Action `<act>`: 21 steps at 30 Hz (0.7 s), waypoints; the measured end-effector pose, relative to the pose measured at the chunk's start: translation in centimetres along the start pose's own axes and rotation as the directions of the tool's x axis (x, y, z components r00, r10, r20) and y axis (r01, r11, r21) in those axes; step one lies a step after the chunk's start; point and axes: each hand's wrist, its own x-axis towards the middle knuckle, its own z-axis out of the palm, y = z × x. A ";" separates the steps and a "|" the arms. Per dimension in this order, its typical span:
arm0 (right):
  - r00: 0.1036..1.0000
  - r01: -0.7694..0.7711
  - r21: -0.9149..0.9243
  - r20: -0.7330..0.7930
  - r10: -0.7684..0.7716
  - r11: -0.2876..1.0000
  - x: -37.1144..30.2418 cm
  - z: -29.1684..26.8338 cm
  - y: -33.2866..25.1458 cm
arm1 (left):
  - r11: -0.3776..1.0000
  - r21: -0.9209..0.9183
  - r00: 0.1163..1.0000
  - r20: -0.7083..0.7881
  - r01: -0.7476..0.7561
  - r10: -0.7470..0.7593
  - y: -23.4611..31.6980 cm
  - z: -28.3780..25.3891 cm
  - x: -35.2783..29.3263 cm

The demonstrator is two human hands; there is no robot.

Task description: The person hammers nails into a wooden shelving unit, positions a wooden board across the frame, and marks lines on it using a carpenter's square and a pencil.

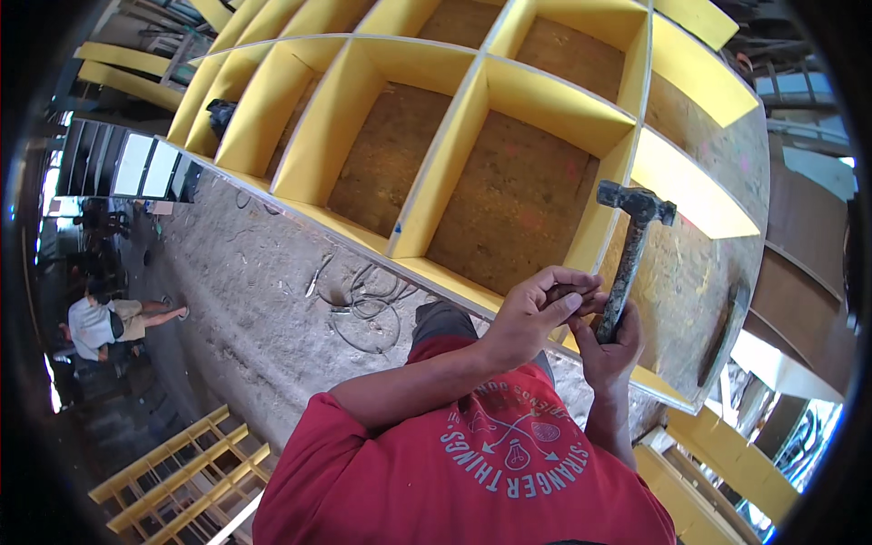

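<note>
My right hand (610, 352) is wrapped round the lower handle of a hammer (627, 263). The hammer stands nearly upright, its worn dark metal head at the top. Close beside it, my left hand (543, 307) is closed, thumb and fingertips pinched together near the right hand's fingers. Whatever lies in that pinch is too small and shaded to make out. Both hands are over the near edge of a large frame of yellow panels (468, 163), set on edge and crossing into open box-like compartments. The frame rests on a stained wooden worktop (677, 309).
A long dark strip (724, 334) lies along the worktop's right side. Below, a coiled cable (368, 313) sits on the rough grey floor (245, 263). Another yellow grid frame (186, 472) is at lower left. A person (100, 322) sits far left. Brown boards (799, 254) stand at right.
</note>
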 end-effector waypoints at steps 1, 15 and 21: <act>1.000 0.030 0.017 0.002 -0.030 0.999 0.4 0.4 -0.5 | 1.000 0.009 1.000 0.002 -0.018 0.018 0.5 -0.4 -0.1; 0.897 -0.185 0.265 -0.348 0.273 0.946 -0.2 7.4 -6.4 | 0.924 0.218 0.897 0.250 0.313 -0.364 4.8 -8.2 2.4; 0.731 -0.230 0.350 -0.553 0.399 0.908 -3.5 12.4 -8.1 | 0.851 0.063 0.773 0.387 0.521 -0.502 5.6 -9.8 2.3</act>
